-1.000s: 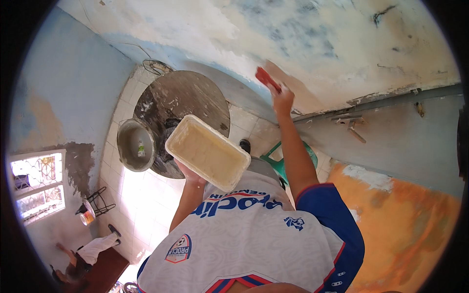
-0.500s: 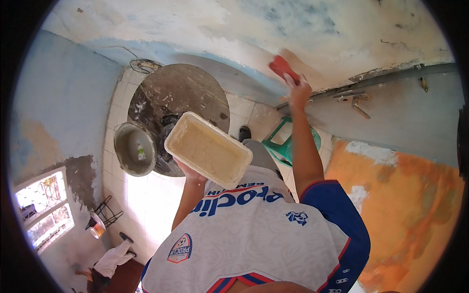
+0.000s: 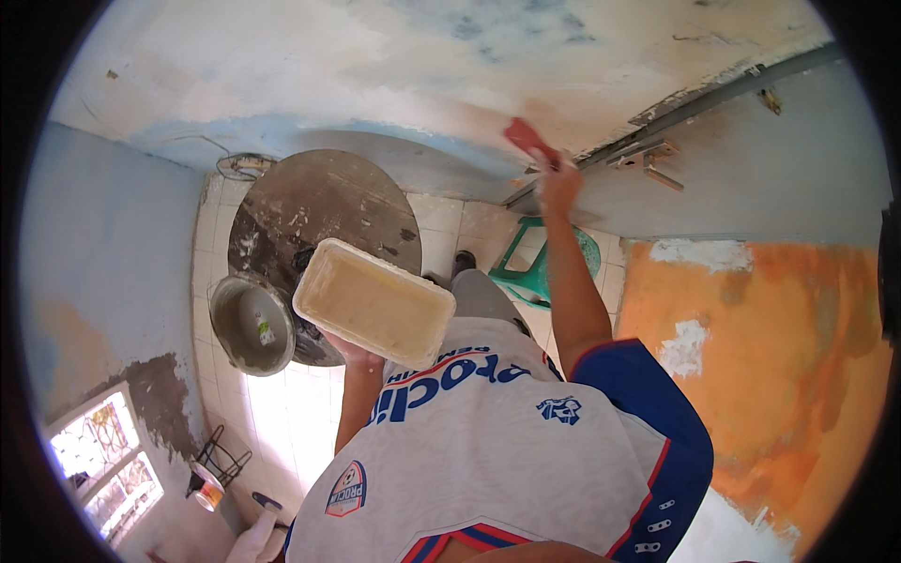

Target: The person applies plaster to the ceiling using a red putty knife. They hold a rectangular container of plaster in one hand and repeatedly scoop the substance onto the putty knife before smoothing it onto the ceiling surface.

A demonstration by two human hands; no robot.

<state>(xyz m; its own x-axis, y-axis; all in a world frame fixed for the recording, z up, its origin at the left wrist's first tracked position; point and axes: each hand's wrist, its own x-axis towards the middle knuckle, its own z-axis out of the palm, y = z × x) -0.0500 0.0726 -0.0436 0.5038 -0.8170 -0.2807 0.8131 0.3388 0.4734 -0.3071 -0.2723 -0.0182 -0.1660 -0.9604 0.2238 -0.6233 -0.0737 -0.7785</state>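
My right hand [image 3: 558, 183] is raised to the wall in front of me, its fingers closed round a flat red hand tool [image 3: 527, 139]. The tool is smeared by motion, and I cannot tell whether it is a brush or a scraper. It is at or very near the pale, patchy wall [image 3: 413, 66]. My left hand [image 3: 352, 349] holds a cream rectangular tub [image 3: 375, 300] at chest height, gripping it from below at its near left side. A thin layer of cream material coats the tub's inside. Most of my left fingers are hidden beneath it.
Below the tub stands a round, stained table [image 3: 324, 202], with a grey bucket [image 3: 251, 328] beside it. A green plastic stool [image 3: 526, 277] is by the wall. Wooden pieces [image 3: 648, 159] stick out at right. Another person's pale clothing [image 3: 258, 542] shows at lower left.
The view has shifted. My right hand and the red tool have moved slightly left along the wall. The tub remains in my left hand, and less of the other person shows.
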